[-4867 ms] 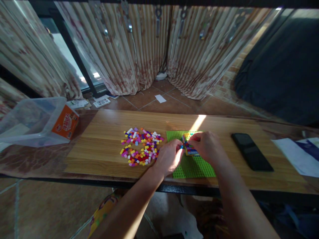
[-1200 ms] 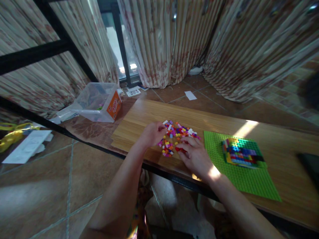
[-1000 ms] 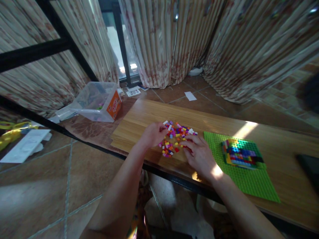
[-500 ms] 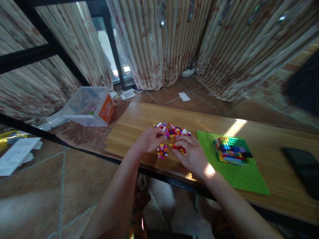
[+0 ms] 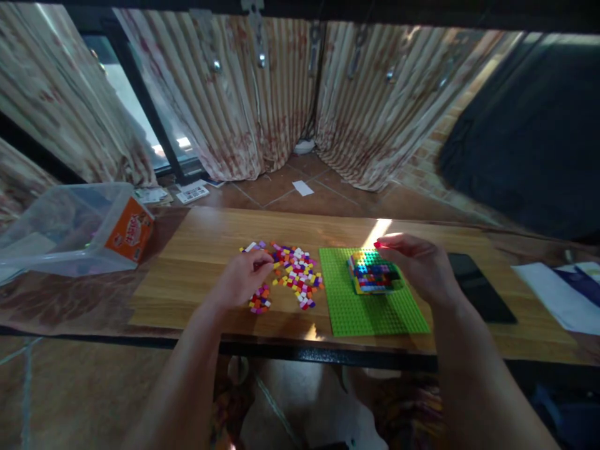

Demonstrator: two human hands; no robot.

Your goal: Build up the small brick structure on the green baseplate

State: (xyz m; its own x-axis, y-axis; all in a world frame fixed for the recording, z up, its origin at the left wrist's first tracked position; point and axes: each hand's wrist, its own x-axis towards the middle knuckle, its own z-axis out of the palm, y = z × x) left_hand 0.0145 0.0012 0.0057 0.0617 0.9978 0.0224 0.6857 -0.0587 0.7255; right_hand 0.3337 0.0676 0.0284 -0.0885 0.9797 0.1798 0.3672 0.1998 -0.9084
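My right hand [image 5: 419, 265] is raised over the right side of the green baseplate [image 5: 370, 319], with a small red toy brick [image 5: 379, 244] pinched at its fingertips. Beneath and left of these fingers, a low block structure [image 5: 370, 275] of many colours stands on the baseplate; its right end is in shadow. My left hand [image 5: 244, 278] hovers at the left edge of a spread of loose toy bricks [image 5: 300, 272], fingers curled together. Whatever they may hold is too small to make out. A smaller cluster of bricks [image 5: 260, 300] lies just below that hand.
The wooden table [image 5: 187, 269] carries a dark flat tablet-like object [image 5: 480, 287] and papers [image 5: 553, 294] at the right. At the left stands a clear plastic bin [image 5: 70, 237] with an orange label. Curtains [image 5: 272, 100] hang behind, and a paper [image 5: 302, 188] lies on the floor.
My right hand has left the brick pile and moved right, over the baseplate, carrying a red brick. My left hand stays by the pile. The view has turned to the right.
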